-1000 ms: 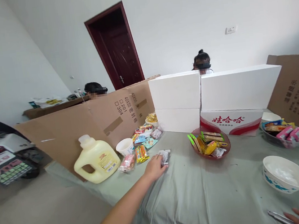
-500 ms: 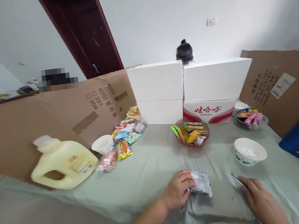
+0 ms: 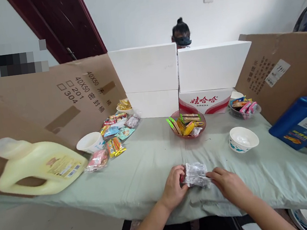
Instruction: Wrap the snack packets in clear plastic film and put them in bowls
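Observation:
A small silvery snack packet (image 3: 196, 174) lies near the front edge of the table, which is covered with a pale green cloth (image 3: 148, 160). My left hand (image 3: 174, 187) pinches the packet's left end with curled fingers. My right hand (image 3: 227, 184) grips its right end, fingers closed on the wrapper. Both forearms reach in from the bottom of the view.
A red bowl of snacks (image 3: 187, 124) stands mid-table, a white bowl (image 3: 242, 139) to its right, loose snack packets (image 3: 113, 134) and a paper cup (image 3: 90, 142) on the left. A yellow jug (image 3: 38, 168) and blue jug (image 3: 301, 123) flank the table. Cardboard walls and white boxes (image 3: 181, 70) ring it; a person sits behind.
My left hand carried the packet from the far left pile to the table's front. My right hand left a thin metal tool and took the packet's right end. The view swung right and down.

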`<state>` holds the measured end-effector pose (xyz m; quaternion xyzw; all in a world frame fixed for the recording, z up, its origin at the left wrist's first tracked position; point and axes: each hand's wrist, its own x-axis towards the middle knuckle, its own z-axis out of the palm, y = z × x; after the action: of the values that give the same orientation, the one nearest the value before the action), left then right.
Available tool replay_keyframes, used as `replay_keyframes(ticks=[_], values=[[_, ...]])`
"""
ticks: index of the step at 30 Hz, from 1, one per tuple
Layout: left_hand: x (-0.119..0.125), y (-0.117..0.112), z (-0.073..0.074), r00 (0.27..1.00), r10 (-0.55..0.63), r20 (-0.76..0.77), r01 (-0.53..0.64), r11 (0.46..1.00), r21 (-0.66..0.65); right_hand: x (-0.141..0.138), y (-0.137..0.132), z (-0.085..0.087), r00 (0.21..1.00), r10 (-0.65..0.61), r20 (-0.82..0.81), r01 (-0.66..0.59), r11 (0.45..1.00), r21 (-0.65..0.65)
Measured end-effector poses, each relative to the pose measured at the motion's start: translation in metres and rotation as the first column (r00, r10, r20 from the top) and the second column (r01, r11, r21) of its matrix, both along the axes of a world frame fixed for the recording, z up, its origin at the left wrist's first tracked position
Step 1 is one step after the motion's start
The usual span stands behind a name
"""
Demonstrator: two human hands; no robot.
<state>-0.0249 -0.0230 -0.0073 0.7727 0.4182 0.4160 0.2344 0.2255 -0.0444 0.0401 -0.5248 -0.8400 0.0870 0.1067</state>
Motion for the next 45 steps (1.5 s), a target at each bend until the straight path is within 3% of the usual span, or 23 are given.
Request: replay_keyframes(ticks=[3, 6, 8, 10, 12, 15, 20, 23, 25, 27, 29, 30, 34, 37, 40, 43, 45], values=[[-0.001, 0.0, 0.002, 0.999, -0.039, -0.019, 0.039, 0.999, 0.001, 0.057, -0.003, -0.018, 0.991, -0.136, -0.003, 0.136, 0.99, 0.038], [-0.001, 0.002, 0.006, 0.993, -0.087, -0.076, 0.087, 0.996, -0.004, 0.082, -0.005, -0.026, 0.965, -0.26, -0.031, 0.26, 0.938, 0.231], [0.0, 0.002, 0.008, 0.991, -0.104, -0.082, 0.102, 0.994, -0.027, 0.069, -0.007, -0.022, 0.95, -0.274, -0.15, 0.31, 0.879, 0.363], [0.002, 0.003, 0.01, 0.996, -0.09, -0.026, 0.088, 0.993, -0.076, 0.04, -0.009, -0.012, 0.937, -0.18, -0.3, 0.301, 0.851, 0.43], [0.004, 0.005, 0.013, 0.995, -0.031, 0.091, 0.045, 0.988, -0.149, 0.007, -0.011, 0.0, 0.928, -0.023, -0.371, 0.199, 0.874, 0.444], [-0.002, 0.007, 0.015, 0.955, 0.168, 0.245, -0.089, 0.949, -0.303, -0.025, -0.017, 0.011, 0.923, 0.153, -0.353, 0.005, 0.913, 0.409], [-0.038, 0.001, 0.005, 0.806, 0.488, 0.335, -0.314, 0.833, -0.456, -0.026, -0.033, 0.003, 0.909, 0.201, -0.366, -0.054, 0.926, 0.373], [-0.052, -0.012, 0.006, 0.738, 0.587, 0.332, -0.511, 0.808, -0.294, -0.022, -0.038, -0.002, 0.908, 0.221, -0.356, -0.1, 0.94, 0.326], [-0.051, -0.02, 0.015, 0.826, 0.484, 0.289, -0.49, 0.87, -0.056, -0.022, -0.033, -0.005, 0.921, 0.227, -0.316, -0.132, 0.947, 0.294], [-0.043, -0.024, 0.029, 0.968, 0.216, 0.127, -0.231, 0.966, 0.116, -0.023, -0.022, -0.009, 0.948, 0.181, -0.262, -0.108, 0.957, 0.269], [-0.032, -0.022, 0.042, 0.995, -0.02, -0.096, 0.033, 0.99, 0.139, -0.023, -0.009, -0.014, 0.974, 0.079, -0.212, -0.02, 0.963, 0.269], [-0.027, -0.019, 0.046, 0.979, -0.065, -0.195, 0.09, 0.989, 0.121, -0.022, -0.003, -0.017, 0.98, 0.025, -0.196, 0.03, 0.961, 0.276], [-0.022, 0.004, 0.045, 0.909, 0.025, -0.415, -0.001, 0.998, 0.059, -0.02, 0.012, -0.022, 0.982, -0.028, -0.186, 0.07, 0.972, 0.223], [-0.026, 0.018, 0.035, 0.882, 0.072, -0.466, -0.073, 0.997, 0.017, -0.021, 0.015, -0.018, 0.981, -0.018, -0.193, 0.047, 0.988, 0.145], [-0.031, 0.021, 0.035, 0.882, 0.095, -0.462, -0.092, 0.995, 0.03, -0.021, 0.016, -0.011, 0.978, -0.1, -0.183, 0.113, 0.992, 0.062], [-0.042, 0.006, 0.051, 0.897, -0.003, -0.442, 0.005, 1.0, 0.004, -0.013, 0.009, 0.002, 0.969, -0.157, -0.192, 0.136, 0.984, -0.116], [-0.053, -0.009, 0.064, 0.866, -0.189, -0.462, 0.155, 0.982, -0.111, -0.006, -0.001, 0.013, 0.969, -0.133, -0.209, 0.08, 0.967, -0.242]])
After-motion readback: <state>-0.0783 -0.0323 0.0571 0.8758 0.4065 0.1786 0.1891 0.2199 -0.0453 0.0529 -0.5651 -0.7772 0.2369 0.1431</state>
